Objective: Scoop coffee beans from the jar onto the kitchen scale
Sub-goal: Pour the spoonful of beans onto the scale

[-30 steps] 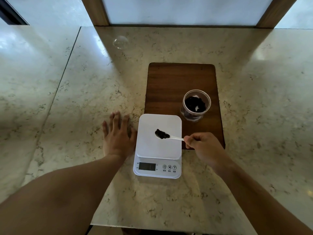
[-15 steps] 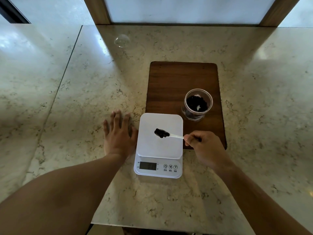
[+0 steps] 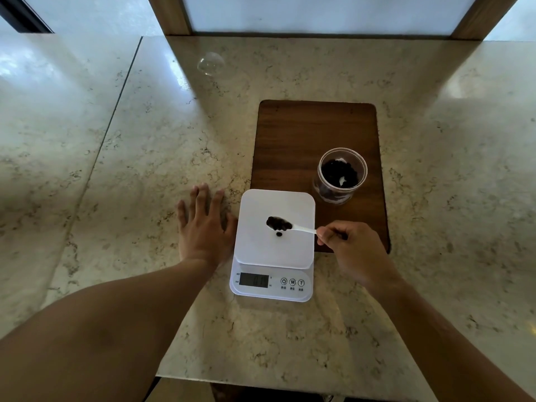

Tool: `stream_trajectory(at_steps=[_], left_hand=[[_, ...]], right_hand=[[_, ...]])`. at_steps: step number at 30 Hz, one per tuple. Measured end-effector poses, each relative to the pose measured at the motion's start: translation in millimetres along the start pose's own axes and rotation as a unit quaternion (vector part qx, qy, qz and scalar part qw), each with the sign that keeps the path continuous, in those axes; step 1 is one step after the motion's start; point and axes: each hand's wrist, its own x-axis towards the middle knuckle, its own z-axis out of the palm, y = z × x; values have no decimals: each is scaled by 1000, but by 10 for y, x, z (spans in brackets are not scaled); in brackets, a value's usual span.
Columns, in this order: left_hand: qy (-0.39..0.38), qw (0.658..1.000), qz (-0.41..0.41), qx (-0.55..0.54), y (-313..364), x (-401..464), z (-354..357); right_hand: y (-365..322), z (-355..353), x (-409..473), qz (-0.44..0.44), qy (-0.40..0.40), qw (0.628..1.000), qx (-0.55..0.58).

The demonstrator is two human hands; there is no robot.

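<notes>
A white kitchen scale (image 3: 255, 248) sits on the marble counter with its display lit. My right hand (image 3: 349, 246) pinches the handle of a small white spoon (image 3: 303, 228) held over the scale's platform, its bowl full of dark coffee beans (image 3: 278, 223). One bean (image 3: 279, 234) lies on the platform just below the spoon. An open clear jar (image 3: 340, 175) with coffee beans stands on the wooden board behind the scale to the right. My left hand (image 3: 204, 227) rests flat on the counter, touching the scale's left side.
A dark wooden board (image 3: 307, 132) lies under the jar and behind the scale. A clear round lid (image 3: 211, 63) rests far back on the counter. The counter's front edge (image 3: 261, 381) runs close to me. A seam (image 3: 95, 158) crosses the marble at left.
The spoon has tilted slightly and one bean has dropped onto the scale's platform. Both hands stay nearly where they were.
</notes>
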Motion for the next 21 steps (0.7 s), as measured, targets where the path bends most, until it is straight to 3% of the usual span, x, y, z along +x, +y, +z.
stream_trajectory(at_steps=[21], left_hand=[[0,1000,-1,-6,11,-9,-25]], right_hand=[[5,21,-3,-28,57,998,-7]])
